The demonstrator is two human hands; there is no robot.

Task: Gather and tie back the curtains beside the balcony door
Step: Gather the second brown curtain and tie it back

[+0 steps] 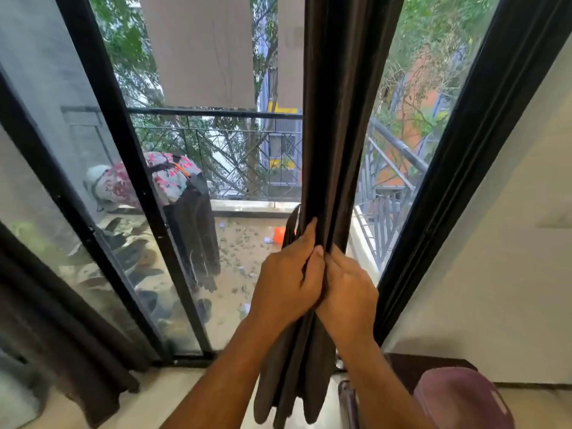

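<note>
Your left hand [286, 280] and right hand [348, 289] touch, fingers curled tight round the bunched dark curtain [337, 125].

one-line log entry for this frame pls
phase: gathering | left hand: grips curtain | right hand: grips same bunch | tie: not visible | second curtain: hanging loose at left

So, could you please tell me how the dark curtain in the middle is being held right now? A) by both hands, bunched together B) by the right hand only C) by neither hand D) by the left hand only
A: the left hand and right hand both grip the bunched dark curtain, side by side.
</note>
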